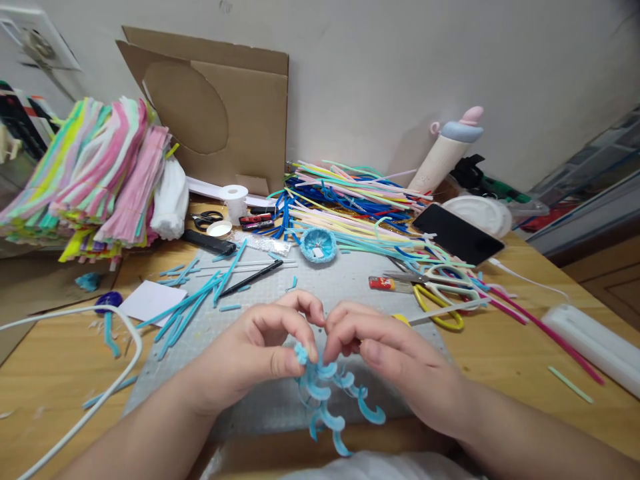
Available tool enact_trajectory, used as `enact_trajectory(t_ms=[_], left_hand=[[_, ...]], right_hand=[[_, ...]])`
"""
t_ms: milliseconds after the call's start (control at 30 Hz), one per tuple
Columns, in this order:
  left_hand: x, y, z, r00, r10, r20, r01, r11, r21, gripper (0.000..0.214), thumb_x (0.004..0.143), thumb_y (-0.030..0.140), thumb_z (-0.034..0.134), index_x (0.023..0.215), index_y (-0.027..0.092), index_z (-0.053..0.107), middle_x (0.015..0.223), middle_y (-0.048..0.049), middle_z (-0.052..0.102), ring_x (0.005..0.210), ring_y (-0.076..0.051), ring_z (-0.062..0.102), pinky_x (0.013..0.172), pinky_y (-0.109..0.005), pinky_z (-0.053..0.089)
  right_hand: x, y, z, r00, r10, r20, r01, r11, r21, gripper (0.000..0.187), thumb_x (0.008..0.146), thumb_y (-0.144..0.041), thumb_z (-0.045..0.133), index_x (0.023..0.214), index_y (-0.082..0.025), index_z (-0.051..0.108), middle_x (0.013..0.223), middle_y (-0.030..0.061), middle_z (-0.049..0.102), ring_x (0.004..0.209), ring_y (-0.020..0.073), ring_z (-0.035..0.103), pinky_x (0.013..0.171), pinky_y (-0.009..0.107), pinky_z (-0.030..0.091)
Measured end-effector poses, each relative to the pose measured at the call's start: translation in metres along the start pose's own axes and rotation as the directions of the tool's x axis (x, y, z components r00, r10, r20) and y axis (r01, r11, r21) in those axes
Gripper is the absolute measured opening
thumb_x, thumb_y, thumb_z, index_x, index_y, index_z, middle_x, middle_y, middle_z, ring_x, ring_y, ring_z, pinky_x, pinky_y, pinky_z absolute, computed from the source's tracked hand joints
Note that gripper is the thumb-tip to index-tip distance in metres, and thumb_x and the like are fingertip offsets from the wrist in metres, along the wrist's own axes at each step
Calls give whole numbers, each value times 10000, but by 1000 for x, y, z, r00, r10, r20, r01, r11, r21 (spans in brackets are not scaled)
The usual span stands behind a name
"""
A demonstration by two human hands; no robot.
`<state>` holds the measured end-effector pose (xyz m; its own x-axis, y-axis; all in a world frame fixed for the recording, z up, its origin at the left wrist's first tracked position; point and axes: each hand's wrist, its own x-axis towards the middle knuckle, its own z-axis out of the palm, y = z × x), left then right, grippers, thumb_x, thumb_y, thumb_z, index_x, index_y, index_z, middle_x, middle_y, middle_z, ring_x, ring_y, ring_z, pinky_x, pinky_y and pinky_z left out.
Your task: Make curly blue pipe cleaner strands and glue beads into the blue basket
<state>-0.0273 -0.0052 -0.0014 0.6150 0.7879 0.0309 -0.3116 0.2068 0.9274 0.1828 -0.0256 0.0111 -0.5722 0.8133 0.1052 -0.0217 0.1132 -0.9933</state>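
My left hand (270, 347) pinches a bundle of light blue curled pipe cleaners (320, 390) by its knotted top, between thumb and fingers. Its spiral strands dangle below, over the near edge of the grey mat. Right beside it, my right hand (385, 347) has its fingers bent and drawn together, with the fingertips at the top of the curls. What lies inside those fingers is hidden. Beyond both hands, a small fuzzy blue bowl (319, 245) with a white square inside rests on the mat (250, 400).
Cut blue stems (193, 303) and a black pen (253, 277) lie left. Scissors (440, 280), a yellow-handled tool (440, 310), a red-ended lighter (390, 285) and a phone (457, 233) lie right. Pipe cleaner bundles (95, 173) and cardboard (250, 107) stand behind. A white cable (133, 333) crosses left.
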Motion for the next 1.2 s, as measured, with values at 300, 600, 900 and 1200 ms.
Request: enact_trajectory(t_ms=[300,600,900,1200], left_hand=[[2,-4,-1,1000,2,27,-1,999,-51,37,747,266,751,775,244,763,995,-24,502,904,-149,501,791,-248,398],[3,-6,-1,1000,0,3,0,997,-77,72,731,303,762,749,234,754,962,-18,489,894,-147,476,764,-232,386],[4,-9,0,996,-29,-79,27,999,-20,139,774,375,712,790,239,737,957,-15,495,929,-166,465,834,-263,366],[5,-15,1,991,-64,-120,58,997,-59,109,788,342,699,823,240,712,972,-14,532,984,-173,464,868,-256,341]], right_hand=[[2,2,1,1000,15,18,-15,1000,14,414,934,-517,437,977,-194,693,935,39,566,879,171,505,805,313,386],[1,3,2,1000,1,12,0,999,-40,384,944,-487,437,984,-191,679,933,37,585,863,161,519,762,300,392],[5,-1,6,992,-45,-115,24,984,-176,73,835,-175,570,786,-183,624,762,7,582,738,143,535,671,276,424],[6,2,6,989,97,-108,-112,985,-135,74,809,-178,582,773,-174,647,714,-6,556,669,125,505,626,266,414]])
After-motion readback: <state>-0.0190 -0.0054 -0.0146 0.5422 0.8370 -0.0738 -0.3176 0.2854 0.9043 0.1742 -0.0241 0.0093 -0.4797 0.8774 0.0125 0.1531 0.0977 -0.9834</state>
